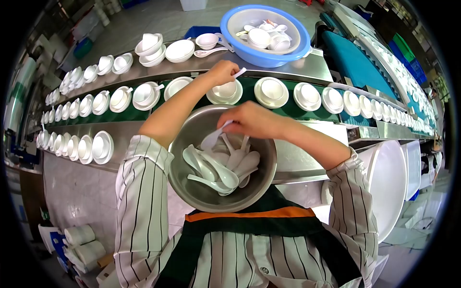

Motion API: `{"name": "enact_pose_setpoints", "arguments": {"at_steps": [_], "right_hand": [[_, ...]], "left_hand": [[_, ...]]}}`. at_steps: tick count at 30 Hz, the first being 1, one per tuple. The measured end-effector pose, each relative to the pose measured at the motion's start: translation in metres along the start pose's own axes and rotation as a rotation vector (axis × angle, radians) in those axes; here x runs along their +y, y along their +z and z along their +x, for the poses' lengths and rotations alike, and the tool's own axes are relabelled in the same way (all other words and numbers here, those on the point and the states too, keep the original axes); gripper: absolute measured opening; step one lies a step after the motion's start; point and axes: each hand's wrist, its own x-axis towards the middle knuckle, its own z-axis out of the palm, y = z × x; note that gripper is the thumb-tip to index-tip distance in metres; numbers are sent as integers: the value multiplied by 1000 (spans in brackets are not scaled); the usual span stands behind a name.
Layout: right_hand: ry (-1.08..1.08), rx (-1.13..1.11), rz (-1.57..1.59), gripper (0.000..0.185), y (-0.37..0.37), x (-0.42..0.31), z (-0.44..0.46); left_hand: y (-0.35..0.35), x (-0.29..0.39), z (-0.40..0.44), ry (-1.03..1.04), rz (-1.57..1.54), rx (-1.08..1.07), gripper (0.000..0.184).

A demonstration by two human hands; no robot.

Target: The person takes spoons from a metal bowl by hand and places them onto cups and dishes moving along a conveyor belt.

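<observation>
My left hand (222, 74) is closed on a white soup spoon, its handle (239, 72) sticking out to the right, above a white bowl (224, 90) on a plate on the green belt. Over the steel basin (178, 158), my right hand (249, 119) pinches another white spoon (212, 139) that hangs tilted downward. Inside the basin lies a loose heap of white spoons (223, 175), pointing in different directions. The basin sits close against my apron. The bowl of the spoon in my left hand is hidden.
Bowls on plates line the green belt (129, 115), several with spoons. A blue basin (307, 45) with bowls and spoons stands on the steel shelf (317, 69) behind. More stacked bowls (102, 146) stand front left. A large white tub (389, 192) is at right.
</observation>
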Motion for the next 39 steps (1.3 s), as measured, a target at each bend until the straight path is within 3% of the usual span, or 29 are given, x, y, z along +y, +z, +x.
{"name": "enact_pose_setpoints", "arguments": {"at_steps": [2, 5, 7, 11, 13, 16, 19, 20, 21, 23, 26, 27, 30, 32, 35, 39], "right_hand": [[62, 148, -65, 14, -31, 5, -6], [131, 503, -329, 11, -72, 52, -12], [224, 578, -500, 9, -92, 88, -18], [315, 317, -539, 12, -78, 161, -26], [236, 318, -550, 14, -63, 170, -21], [67, 400, -627, 20, -48, 137, -6], [-45, 171, -483, 24, -33, 62, 14], [-61, -14, -490, 17, -22, 36, 15], [-78, -196, -498, 11, -8, 15, 11], [-148, -473, -848, 7, 29, 10, -7], [-203, -569, -972, 9, 29, -4, -26], [-96, -560, -819, 10, 18, -9, -27], [170, -524, -412, 13, -17, -32, -34], [267, -513, -236, 16, -30, -39, -38], [173, -327, -232, 17, -22, -28, -47], [192, 20, -99, 22, -54, -7, -44]], "left_hand": [[7, -11, -12, 151, 54, 269, 27], [-37, 14, -41, 108, -48, 298, 31], [-78, 53, -67, -71, -200, 9, 28], [-89, 99, -128, 44, -139, -427, 25], [-68, 104, -164, 199, -20, -408, 29], [-47, 122, -191, -52, -16, -486, 38], [-38, 137, -197, -221, 99, -481, 42], [-23, 131, -203, -174, 107, -441, 40], [-22, 131, -203, -219, 48, -440, 38], [-22, 135, -197, -296, -68, -439, 35], [-19, 128, -197, -260, -232, -426, 26], [-22, 126, -196, -224, -282, -427, 24], [-55, 125, -176, -419, -714, -489, 17], [-77, 126, -149, -432, -727, -367, 13], [-84, 101, -92, -338, -749, 0, 23], [-55, 38, -24, -215, -367, 370, 22]]}}
